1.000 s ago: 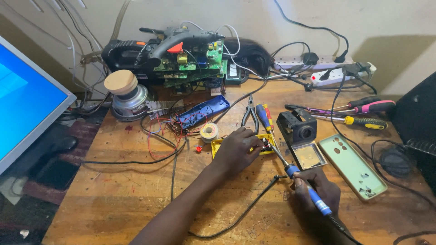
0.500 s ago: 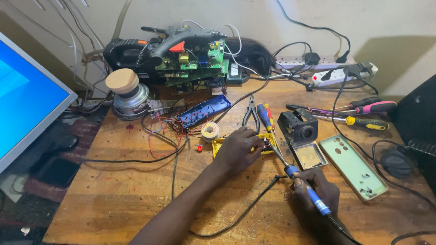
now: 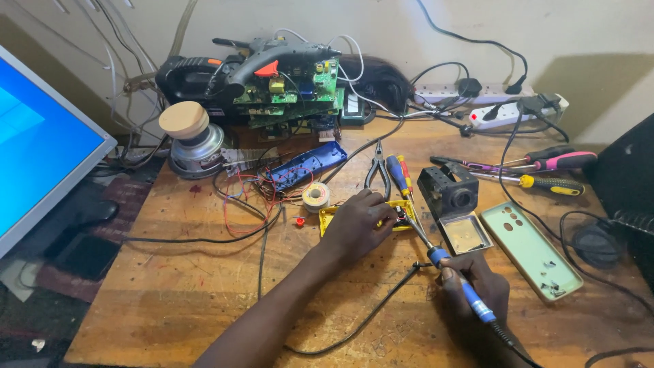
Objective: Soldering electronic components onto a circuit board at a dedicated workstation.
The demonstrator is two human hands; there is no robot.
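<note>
Comparing with a second earlier, almost nothing was moved: yellow part (image 3: 398,211) was kept pinned on bench by left hand (image 3: 357,225); soldering iron (image 3: 449,272), clasped in right hand (image 3: 477,289), stayed tip-on.

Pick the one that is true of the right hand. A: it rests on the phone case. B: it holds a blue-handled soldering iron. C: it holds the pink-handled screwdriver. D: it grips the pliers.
B: the right hand holds the blue-handled soldering iron, whose tip reaches the yellow piece under the left hand.
</note>
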